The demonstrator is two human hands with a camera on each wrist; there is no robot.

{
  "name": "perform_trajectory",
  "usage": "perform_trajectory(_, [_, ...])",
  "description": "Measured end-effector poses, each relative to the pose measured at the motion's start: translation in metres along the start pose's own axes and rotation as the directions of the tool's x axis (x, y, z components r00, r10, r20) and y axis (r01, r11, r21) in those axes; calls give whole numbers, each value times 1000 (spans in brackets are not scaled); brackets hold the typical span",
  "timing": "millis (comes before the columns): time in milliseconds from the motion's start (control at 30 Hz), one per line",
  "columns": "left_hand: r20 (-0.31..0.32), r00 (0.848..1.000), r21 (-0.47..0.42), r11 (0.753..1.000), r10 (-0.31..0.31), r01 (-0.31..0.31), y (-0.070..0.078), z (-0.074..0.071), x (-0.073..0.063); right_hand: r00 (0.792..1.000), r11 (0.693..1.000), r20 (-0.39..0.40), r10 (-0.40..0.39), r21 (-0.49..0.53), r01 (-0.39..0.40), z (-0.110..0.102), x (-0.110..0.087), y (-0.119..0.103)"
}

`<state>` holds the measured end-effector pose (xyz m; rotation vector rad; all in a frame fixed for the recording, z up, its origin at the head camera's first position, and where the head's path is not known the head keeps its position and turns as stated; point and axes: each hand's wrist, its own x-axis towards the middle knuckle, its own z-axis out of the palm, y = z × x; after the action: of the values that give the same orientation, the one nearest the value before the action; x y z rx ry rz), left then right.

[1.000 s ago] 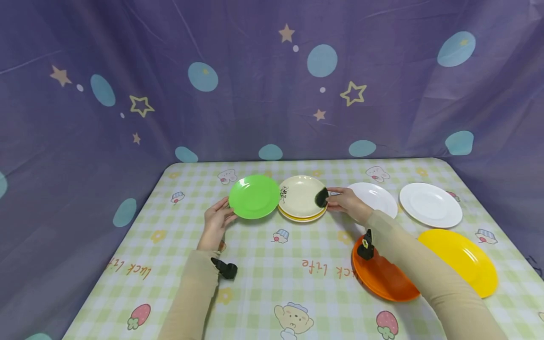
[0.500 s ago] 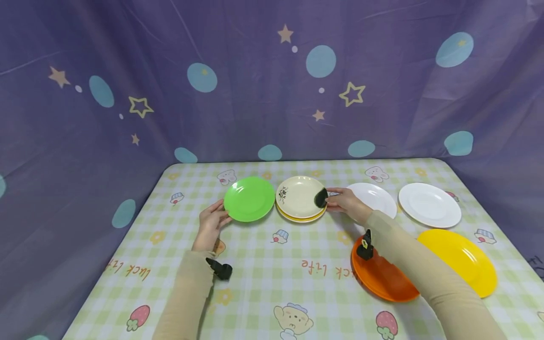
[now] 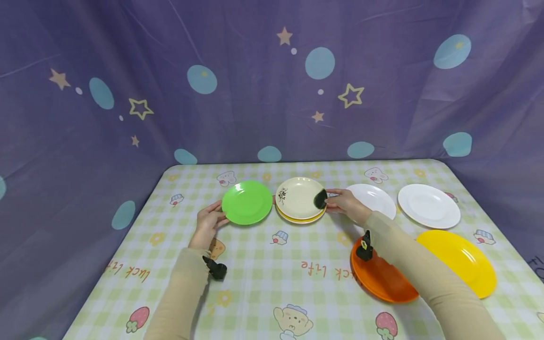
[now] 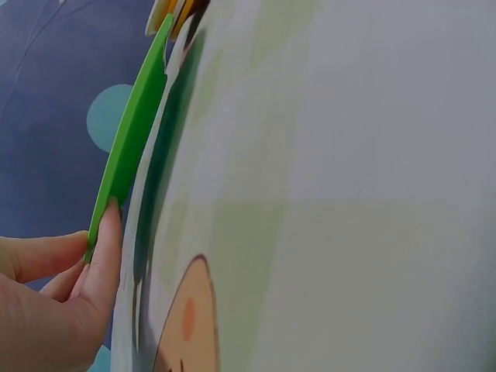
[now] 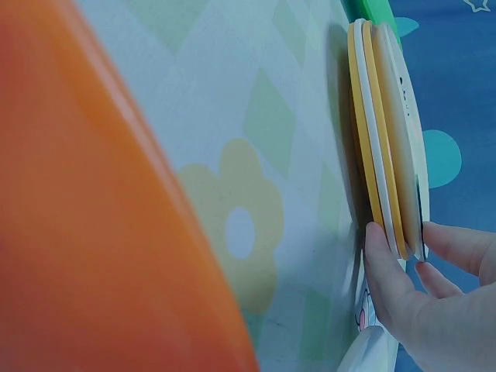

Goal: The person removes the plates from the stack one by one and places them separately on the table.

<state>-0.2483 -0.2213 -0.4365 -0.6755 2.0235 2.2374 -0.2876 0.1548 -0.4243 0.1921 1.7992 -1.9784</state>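
Observation:
My left hand (image 3: 208,224) pinches the near-left rim of a green plate (image 3: 248,203). In the left wrist view the green plate (image 4: 132,132) stands a little off the tablecloth, with its shadow beneath. To the right, my right hand (image 3: 346,204) grips the right edge of a stack of small plates. A cream plate (image 3: 300,198) with a dark floral print and a dark green patch tops that stack. Yellow and white rims of the plates below (image 5: 376,139) show in the right wrist view, between thumb and fingers. A narrow gap separates the green plate from the stack.
Two white plates lie at the right back, one (image 3: 376,200) partly behind my right hand, the other (image 3: 429,206) farther right. An orange plate (image 3: 382,278) and a yellow plate (image 3: 463,259) lie nearer, partly under my right forearm. A checked tablecloth (image 3: 255,278) covers the table.
My left hand has moved left and slightly toward me with the green plate, which overlapped the stack's edge before and is now apart from it. The right hand and stack have barely moved.

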Motion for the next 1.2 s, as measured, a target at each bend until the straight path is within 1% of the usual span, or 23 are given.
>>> perform_trajectory(100, [0, 1000, 28, 1000, 5, -5, 0, -1, 1, 1000, 1000, -11, 14, -1, -14, 1, 0, -1])
perform_trajectory(167, [-3, 1000, 44, 999, 2, -2, 0, -1, 2, 999, 1000, -41, 16, -19, -17, 1, 3, 0])
perform_trajectory(200, [-6, 1000, 51, 999, 1, 0, 0, -1, 2, 999, 999, -53, 14, -29, -15, 0, 6, 3])
perform_trajectory(267, [-12, 1000, 56, 998, -8, 9, 0, -1, 3, 998, 999, -60, 5, -37, -7, -7, 21, 12])
perform_trajectory(300, [-15, 1000, 58, 998, -13, 14, 0, -1, 4, 999, 1000, -45, -7, -22, 7, -8, 23, 15])
perform_trajectory(367, [-16, 1000, 59, 998, -20, 20, 1, -1, 5, 997, 997, 30, -66, 44, 65, -28, 53, 36])
perform_trajectory(433, [-24, 999, 69, 997, -26, 27, 1, -1, 6, 996, 995, 58, -64, 75, 60, -38, 67, 44])
perform_trajectory(467, [-25, 999, 76, 997, -27, 29, 1, -1, 7, 996, 995, 60, -65, 76, 61, -38, 68, 44])
perform_trajectory(533, [-29, 999, 100, 994, -28, 31, 1, 0, 8, 998, 998, 25, -57, 38, 56, -35, 63, 40])
perform_trajectory(600, [-42, 999, 125, 991, -32, 37, 2, 0, 9, 999, 1000, -30, -11, -27, 10, -16, 35, 21])
perform_trajectory(700, [-50, 998, 155, 987, -30, 37, 1, 1, 10, 1000, 999, -8, -18, -32, 17, -4, 8, 6])
perform_trajectory(767, [-62, 998, 171, 985, -28, 38, 1, 1, 10, 999, 999, 30, -24, -23, 25, 0, -2, 0])
perform_trajectory(833, [-70, 997, 183, 982, -22, 34, 1, 1, 11, 999, 1000, 36, -25, -18, 25, 3, -10, -4])
perform_trajectory(933, [-90, 996, 219, 975, -6, 26, 1, 3, 11, 999, 999, 26, -27, -34, 28, 7, -15, -7])
perform_trajectory(1067, [-99, 995, 247, 969, 21, 5, 1, 5, 13, 998, 998, 42, -52, -19, 53, 1, -6, 0])
perform_trajectory(1167, [-98, 995, 251, 968, 27, -2, 1, 5, 14, 997, 998, 46, -59, -18, 60, -4, 1, 6])
perform_trajectory(1200, [-97, 995, 249, 969, 27, -2, 1, 5, 14, 998, 998, 42, -55, -28, 56, -4, 1, 6])
